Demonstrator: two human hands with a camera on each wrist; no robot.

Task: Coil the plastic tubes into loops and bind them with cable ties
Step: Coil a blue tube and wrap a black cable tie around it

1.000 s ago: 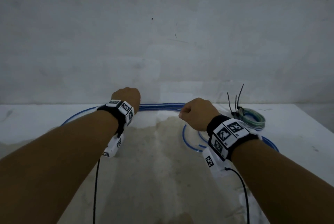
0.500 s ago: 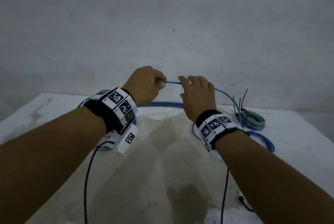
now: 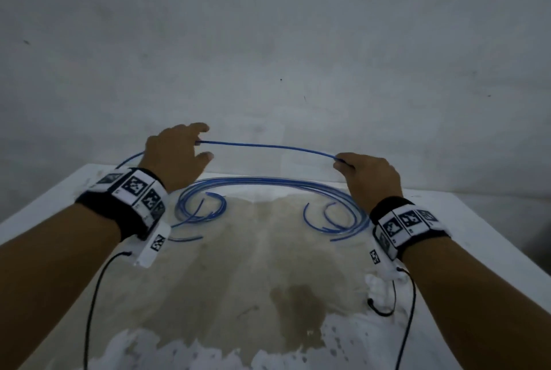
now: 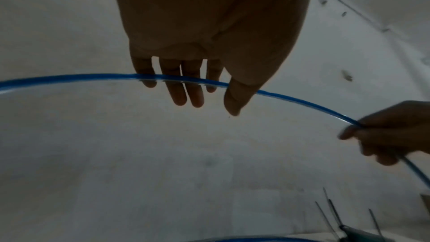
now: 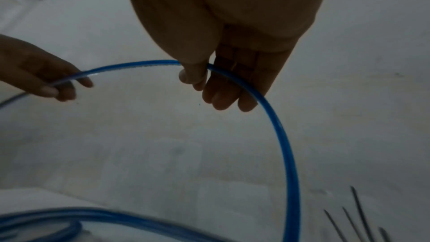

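A thin blue tube (image 3: 268,147) hangs in a shallow arc above the white table (image 3: 447,220), stretched between both hands. My left hand (image 3: 202,143) holds it between the thumb and nearly straight fingers; the left wrist view shows the tube (image 4: 69,77) crossing the fingers under the thumb (image 4: 235,98). My right hand (image 3: 343,162) pinches the tube with thumb against curled fingers (image 5: 223,97), and the tube (image 5: 286,144) curves down past them. Several more blue tubes (image 3: 262,186) lie in long loose curves on the table beneath.
Black cable tie tips (image 5: 358,209) stick up near the right hand, also showing as cable ties (image 4: 332,213) in the left wrist view. A plain grey wall (image 3: 268,41) stands just behind the table. Black wrist-camera cables (image 3: 89,310) trail toward the near edge.
Both hands rose from the table with one blue tube. They then slid apart along it, the right hand going right, so a long span now hangs between them.
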